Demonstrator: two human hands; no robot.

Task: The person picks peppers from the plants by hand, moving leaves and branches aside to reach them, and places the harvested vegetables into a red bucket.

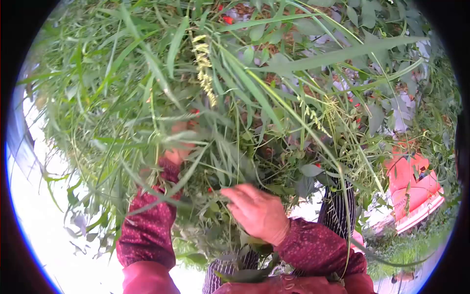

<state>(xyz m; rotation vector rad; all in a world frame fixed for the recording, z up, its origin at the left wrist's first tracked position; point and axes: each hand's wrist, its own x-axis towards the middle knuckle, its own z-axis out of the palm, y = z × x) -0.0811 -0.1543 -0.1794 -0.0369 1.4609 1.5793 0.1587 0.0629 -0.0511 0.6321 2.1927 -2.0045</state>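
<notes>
One view only, worn on the head: we're looking forward and down, pressed right up against the grass bundle (235, 98), which fills most of the round fisheye frame, with dark corners around it.

Left arm raised steeply in a dark red sleeve, left hand (178, 147) largely hidden, grip indiscernible. Right forearm bent across the body; right hand (257, 211) back upward, fingers (234, 195) together and extended leftward.
</notes>
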